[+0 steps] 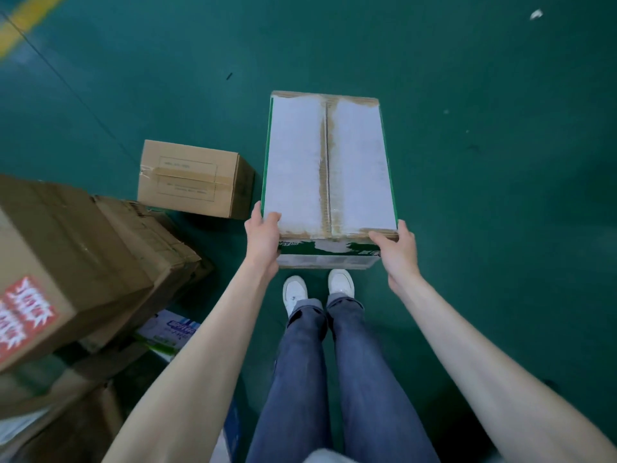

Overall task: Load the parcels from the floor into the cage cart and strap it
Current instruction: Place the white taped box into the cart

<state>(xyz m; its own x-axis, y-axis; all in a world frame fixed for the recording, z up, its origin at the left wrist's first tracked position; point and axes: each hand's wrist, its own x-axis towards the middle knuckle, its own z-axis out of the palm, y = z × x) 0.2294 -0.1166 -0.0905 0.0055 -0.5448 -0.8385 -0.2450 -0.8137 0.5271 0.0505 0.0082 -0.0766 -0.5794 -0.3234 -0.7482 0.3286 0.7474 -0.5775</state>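
Gripping white-topped parcel (329, 168) at near corners, left hand (262, 237) and right hand (397, 252) fingers curling round edges, above green floor (484, 162). Lying left: brown box (193, 178), stacked cartons (83, 262).

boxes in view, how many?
5 clear: white box gripped by left hand and right hand; small brown box; stickered box; crushed box; printed box. More possibly hidden.

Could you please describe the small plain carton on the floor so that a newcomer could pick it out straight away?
Start from the green floor and the white-topped box held by the left hand and right hand. Just left of that box sits the small brown carton, alone. Unlike the heaped cartons nearer the person, it stands apart, taped across its top.
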